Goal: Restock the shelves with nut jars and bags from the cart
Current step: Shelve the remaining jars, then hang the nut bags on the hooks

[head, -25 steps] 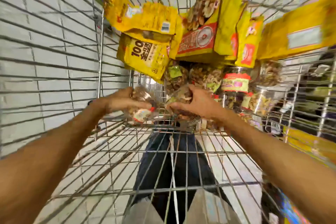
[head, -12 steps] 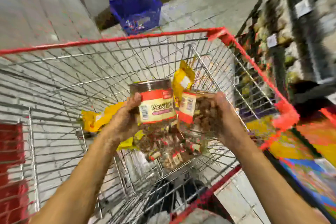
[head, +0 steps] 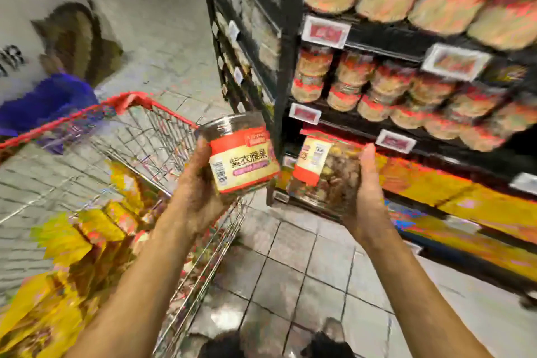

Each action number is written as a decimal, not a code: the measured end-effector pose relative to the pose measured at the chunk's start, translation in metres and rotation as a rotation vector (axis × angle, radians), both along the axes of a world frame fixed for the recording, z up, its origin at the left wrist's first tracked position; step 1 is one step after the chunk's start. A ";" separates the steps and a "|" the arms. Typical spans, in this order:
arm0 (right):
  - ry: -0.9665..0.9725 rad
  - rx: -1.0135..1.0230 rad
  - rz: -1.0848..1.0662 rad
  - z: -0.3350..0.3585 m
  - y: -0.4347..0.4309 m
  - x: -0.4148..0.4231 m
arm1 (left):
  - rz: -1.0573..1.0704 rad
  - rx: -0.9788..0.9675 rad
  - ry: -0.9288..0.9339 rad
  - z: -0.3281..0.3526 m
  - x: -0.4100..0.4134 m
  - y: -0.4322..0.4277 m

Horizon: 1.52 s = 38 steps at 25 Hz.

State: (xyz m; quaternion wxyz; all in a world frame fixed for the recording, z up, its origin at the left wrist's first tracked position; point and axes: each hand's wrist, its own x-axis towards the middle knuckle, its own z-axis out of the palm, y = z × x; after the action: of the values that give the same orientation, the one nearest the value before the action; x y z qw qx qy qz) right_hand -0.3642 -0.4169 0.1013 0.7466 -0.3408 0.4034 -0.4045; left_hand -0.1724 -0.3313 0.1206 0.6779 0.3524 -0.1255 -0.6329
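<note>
With left hand (head: 197, 192), grips labelled nut jar (head: 241, 160) from below and side, just left of black shelf upright (head: 287, 67). With right hand (head: 366, 197), clasps second jar (head: 325, 177) just right of upright, tilted, thumb up along wall. Both jars out of cart (head: 87, 113), itself well left of upright. Probably rigid clear plastic, full, so fairly heavy; smooth, likely slippery. Best taken round mid-wall over label, not by lid. Heavy blur; finer finger detail unreadable.

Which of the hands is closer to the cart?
Left. The left hand holds a jar at the cart's edge; the right hand holds a second jar farther off, by the shelves.
</note>
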 end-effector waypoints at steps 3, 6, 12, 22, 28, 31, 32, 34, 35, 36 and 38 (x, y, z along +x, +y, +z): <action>0.046 -0.015 -0.083 0.001 -0.044 -0.077 | -0.049 0.018 0.023 -0.010 -0.082 -0.057; 0.089 -0.007 -0.109 0.003 -0.077 -0.127 | -0.075 -0.004 0.057 -0.017 -0.141 -0.097; 0.142 0.008 -0.198 -0.013 -0.115 -0.201 | -0.153 0.082 -0.033 -0.032 -0.205 -0.161; 0.142 0.072 -0.440 -0.023 -0.113 -0.263 | -0.442 0.113 -0.194 -0.046 -0.269 -0.217; 0.077 0.046 -0.545 -0.026 -0.115 -0.326 | -0.527 0.108 -0.182 -0.046 -0.336 -0.237; 0.089 0.015 -0.510 -0.025 -0.125 -0.362 | -0.501 0.077 -0.221 -0.050 -0.373 -0.247; 0.114 0.006 -0.486 -0.027 -0.132 -0.376 | -0.480 0.066 -0.240 -0.053 -0.387 -0.252; 0.162 -0.004 -0.442 -0.033 -0.146 -0.405 | -0.420 0.058 -0.291 -0.061 -0.414 -0.262; 0.180 -0.015 -0.421 -0.036 -0.154 -0.419 | -0.393 0.048 -0.330 -0.065 -0.427 -0.267; 0.188 -0.033 -0.397 -0.040 -0.161 -0.432 | -0.375 0.031 -0.370 -0.070 -0.438 -0.271; 0.195 -0.075 -0.359 -0.047 -0.173 -0.453 | -0.353 -0.020 -0.427 -0.079 -0.457 -0.276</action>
State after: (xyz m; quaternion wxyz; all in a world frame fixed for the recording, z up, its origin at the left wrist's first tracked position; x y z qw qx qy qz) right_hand -0.8167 -0.5895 0.0543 0.6066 -0.3286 0.5128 -0.5109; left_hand -0.6289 -0.6073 0.0411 0.5186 0.4437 -0.3315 -0.6514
